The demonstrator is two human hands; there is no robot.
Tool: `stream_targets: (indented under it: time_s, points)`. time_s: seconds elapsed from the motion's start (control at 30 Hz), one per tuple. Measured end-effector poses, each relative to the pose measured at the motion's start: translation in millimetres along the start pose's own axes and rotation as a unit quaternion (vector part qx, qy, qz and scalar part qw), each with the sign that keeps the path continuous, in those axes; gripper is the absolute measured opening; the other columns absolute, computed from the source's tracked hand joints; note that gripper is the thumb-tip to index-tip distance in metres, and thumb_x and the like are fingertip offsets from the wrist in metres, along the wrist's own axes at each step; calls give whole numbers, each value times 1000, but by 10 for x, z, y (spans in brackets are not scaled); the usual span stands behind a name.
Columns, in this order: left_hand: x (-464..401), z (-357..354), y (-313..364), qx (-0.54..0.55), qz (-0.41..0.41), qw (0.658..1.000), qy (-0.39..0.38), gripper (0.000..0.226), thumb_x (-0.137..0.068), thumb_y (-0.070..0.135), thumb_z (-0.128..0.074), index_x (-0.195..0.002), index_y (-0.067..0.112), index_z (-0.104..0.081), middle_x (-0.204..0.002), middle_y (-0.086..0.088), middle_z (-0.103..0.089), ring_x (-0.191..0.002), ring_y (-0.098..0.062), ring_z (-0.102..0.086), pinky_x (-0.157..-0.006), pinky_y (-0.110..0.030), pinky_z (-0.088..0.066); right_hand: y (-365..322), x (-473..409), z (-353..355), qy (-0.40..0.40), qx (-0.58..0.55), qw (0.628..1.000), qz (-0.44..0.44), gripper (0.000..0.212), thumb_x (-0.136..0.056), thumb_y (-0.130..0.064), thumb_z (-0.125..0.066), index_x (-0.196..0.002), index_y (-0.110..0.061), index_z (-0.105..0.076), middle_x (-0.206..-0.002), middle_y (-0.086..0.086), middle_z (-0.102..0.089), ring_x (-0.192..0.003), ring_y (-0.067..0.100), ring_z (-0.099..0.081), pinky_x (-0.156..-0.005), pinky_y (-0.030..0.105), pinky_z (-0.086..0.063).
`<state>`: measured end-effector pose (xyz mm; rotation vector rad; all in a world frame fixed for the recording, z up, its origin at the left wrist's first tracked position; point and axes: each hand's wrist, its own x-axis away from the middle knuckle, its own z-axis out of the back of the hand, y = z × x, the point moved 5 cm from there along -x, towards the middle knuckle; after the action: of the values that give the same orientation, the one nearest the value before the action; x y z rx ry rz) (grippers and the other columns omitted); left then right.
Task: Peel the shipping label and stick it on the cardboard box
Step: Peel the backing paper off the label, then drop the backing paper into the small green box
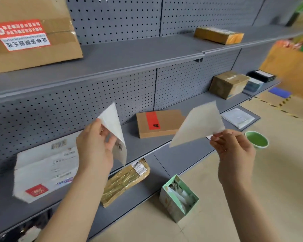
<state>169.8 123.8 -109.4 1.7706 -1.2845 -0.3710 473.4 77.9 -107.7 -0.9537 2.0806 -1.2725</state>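
My left hand (94, 145) pinches a white shipping label (115, 130) that curls over, with a barcode showing on its lower inner side. My right hand (234, 147) pinches the corner of a separate pale backing sheet (199, 124), held apart from the label at about the same height. Between and behind the two sheets, a flat brown cardboard box (164, 124) with a red strip lies on the grey shelf (143, 142). The two sheets do not touch each other.
A white parcel (45, 165) with printed labels and a gold-taped package (126, 180) lie on the lower shelves at left. An open green carton (178, 198) and a green bowl (256, 139) stand on the floor. More boxes sit on the upper shelves.
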Motion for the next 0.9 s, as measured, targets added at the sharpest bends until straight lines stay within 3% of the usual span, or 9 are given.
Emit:
stream_targets:
  time_s: [0.13, 0.27, 0.4, 0.6, 0.9]
  points:
    - [106, -278, -426, -30, 55, 997, -51, 12, -90, 14, -54, -97, 12, -64, -92, -4, -71, -90, -13, -68, -60, -24, -56, -16, 36, 283, 41, 23, 999, 3, 28, -90, 0, -47, -67, -13, -57, -52, -5, -62, -55, 10, -59, -58, 19, -53]
    - [205, -514, -739, -58, 93, 989, -102, 16, -90, 14, -53, -84, 17, -67, -88, -2, -70, -93, -15, -65, -68, -28, -56, 31, 65, 535, 87, 58, 995, 0, 27, -89, 1, -47, -67, -11, -58, -50, -4, -61, -51, 9, -58, -56, 19, -53]
    - [277, -656, -1042, -94, 123, 980, -129, 14, -90, 15, -54, -85, 16, -66, -88, -3, -68, -91, -16, -63, -69, -28, -57, 154, 120, 777, 119, 88, 989, -13, 29, -88, 2, -46, -65, -11, -58, -56, 0, -60, -52, 11, -57, -58, 20, -54]
    - [186, -647, -1536, -126, 161, 968, -145, 15, -91, 17, -54, -99, 16, -67, -106, -7, -67, -97, -18, -62, -62, -27, -55, 547, 157, 1152, 165, 134, 976, -50, 26, -88, -4, -48, -66, -14, -57, -65, 5, -61, -60, 17, -58, -67, 28, -53]
    - [-129, -375, -2492, -190, 175, 950, -174, 13, -90, 17, -56, -79, 16, -64, -93, -7, -64, -89, -17, -60, -72, -34, -58, 1569, 89, 1735, 184, 203, 958, -80, 14, -90, -5, -47, -80, -2, -58, -70, 7, -61, -63, 18, -60, -66, 28, -54]
